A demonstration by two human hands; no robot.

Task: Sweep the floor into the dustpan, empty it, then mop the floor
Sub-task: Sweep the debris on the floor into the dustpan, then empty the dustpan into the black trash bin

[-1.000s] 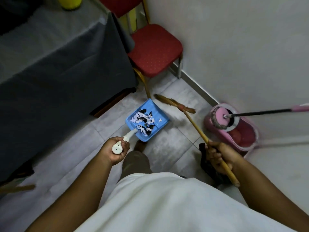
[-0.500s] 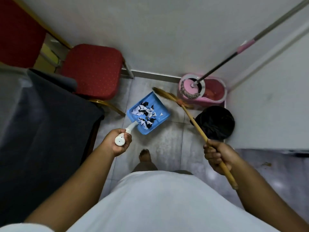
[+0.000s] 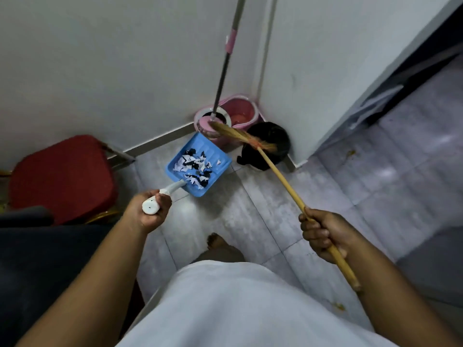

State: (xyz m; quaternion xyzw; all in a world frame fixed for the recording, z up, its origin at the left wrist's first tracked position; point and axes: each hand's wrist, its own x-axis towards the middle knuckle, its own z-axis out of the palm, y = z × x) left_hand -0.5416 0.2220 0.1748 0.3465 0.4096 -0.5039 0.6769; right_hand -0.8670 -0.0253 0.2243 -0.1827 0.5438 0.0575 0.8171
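My left hand grips the white handle of a blue dustpan, held above the floor with black and white paper scraps piled in it. My right hand is closed around the wooden stick of a broom, whose straw head points up-left over a black-lined bin. The bin stands in the corner just right of the dustpan. Behind it sits a pink mop bucket with the mop standing in its spinner, the pole leaning on the wall.
A red padded chair stands at the left against the wall, next to a dark-covered table. My bare foot is on the grey tiles. A white wall corner juts out at right; small orange bits lie on the floor.
The view has swung right, towards the corner. The dustpan and broom have moved closer to the black bin, and the broom head now hangs over the bin and bucket.
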